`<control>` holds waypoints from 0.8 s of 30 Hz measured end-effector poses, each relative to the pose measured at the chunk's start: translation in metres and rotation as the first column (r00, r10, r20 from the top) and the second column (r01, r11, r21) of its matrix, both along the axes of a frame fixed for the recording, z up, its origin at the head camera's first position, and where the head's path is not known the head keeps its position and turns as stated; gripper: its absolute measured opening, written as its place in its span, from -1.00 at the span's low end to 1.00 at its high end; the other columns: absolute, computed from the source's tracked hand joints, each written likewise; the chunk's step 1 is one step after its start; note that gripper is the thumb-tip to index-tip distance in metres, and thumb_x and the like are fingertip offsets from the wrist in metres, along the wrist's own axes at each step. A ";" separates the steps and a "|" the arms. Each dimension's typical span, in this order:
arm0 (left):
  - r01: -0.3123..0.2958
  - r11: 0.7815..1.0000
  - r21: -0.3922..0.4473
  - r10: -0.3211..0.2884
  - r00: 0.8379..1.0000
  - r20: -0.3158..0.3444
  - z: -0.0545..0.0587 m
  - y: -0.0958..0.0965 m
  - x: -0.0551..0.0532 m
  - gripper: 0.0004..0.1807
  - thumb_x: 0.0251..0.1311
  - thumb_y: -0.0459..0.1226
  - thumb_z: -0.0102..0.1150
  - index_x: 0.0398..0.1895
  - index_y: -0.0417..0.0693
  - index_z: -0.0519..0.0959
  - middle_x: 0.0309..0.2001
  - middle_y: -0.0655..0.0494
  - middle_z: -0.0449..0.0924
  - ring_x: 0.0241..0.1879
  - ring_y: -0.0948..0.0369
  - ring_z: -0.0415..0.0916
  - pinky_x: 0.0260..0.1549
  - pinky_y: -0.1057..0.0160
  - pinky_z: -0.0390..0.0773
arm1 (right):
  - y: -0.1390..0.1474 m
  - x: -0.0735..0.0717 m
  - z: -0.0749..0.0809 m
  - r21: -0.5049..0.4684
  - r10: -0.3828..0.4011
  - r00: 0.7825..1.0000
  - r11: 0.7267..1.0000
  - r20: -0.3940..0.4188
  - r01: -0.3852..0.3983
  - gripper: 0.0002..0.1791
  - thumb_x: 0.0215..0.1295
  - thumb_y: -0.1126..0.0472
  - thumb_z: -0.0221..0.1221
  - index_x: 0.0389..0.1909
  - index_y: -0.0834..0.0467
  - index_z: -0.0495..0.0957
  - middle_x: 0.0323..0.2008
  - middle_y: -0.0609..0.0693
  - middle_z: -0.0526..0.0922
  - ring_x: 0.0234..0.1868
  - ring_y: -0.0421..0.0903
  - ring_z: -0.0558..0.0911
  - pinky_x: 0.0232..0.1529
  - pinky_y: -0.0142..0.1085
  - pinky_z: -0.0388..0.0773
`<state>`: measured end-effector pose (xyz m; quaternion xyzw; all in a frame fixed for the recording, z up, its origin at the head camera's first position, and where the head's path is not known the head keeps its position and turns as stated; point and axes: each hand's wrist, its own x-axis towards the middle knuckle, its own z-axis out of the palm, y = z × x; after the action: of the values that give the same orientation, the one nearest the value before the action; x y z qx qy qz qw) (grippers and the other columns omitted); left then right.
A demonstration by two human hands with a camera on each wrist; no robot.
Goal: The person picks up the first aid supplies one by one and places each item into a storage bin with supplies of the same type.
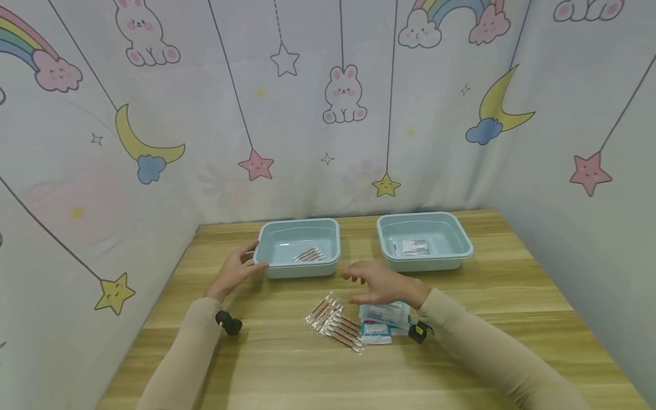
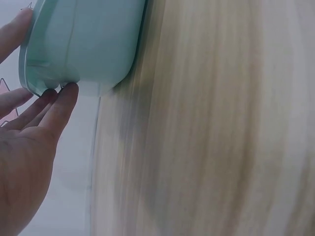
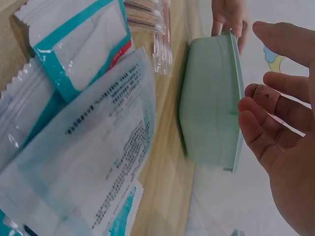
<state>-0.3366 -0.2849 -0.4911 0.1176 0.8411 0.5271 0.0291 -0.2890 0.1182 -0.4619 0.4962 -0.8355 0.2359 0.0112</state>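
My left hand (image 1: 237,273) is at the left end of a pale blue-green plastic tub (image 1: 328,269). Its fingers reach nearly straight to the tub's side under the rim, and the thumb lies along the front corner in the left wrist view. Several wrapped cotton swabs (image 1: 309,254) with brown sticks lie inside this tub. My right hand (image 1: 379,283) hovers with loosely bent fingers and holds nothing. Below it is a pile of white-and-teal sachets (image 1: 385,314), with printed text showing in the right wrist view. Next to them, more wrapped cotton swabs (image 1: 335,324) lie in clear sleeves.
A second pale blue-green tub (image 1: 425,263) stands at the back right, with a few white packets (image 1: 415,247) inside. The wooden table (image 1: 287,370) ends at a patterned cloth backdrop (image 1: 302,131) with bunnies, stars and moons.
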 end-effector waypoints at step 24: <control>-0.004 1.000 -0.028 0.004 1.000 -0.001 0.009 0.004 0.008 -0.06 0.16 -0.21 0.37 0.50 -0.28 0.06 0.45 -0.30 0.14 0.36 -0.22 0.24 0.21 -0.07 0.40 | -0.014 0.011 -0.022 0.094 0.034 0.995 0.995 -0.090 -0.026 -0.42 0.11 -0.01 0.38 0.11 0.21 0.56 0.00 0.08 0.63 -0.24 -0.11 0.65 -0.20 -0.38 0.57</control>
<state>-0.3284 -0.2809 -0.4821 0.1161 0.8487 0.5151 0.0292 -0.2780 0.1038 -0.4839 0.5189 -0.8366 0.1740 0.0225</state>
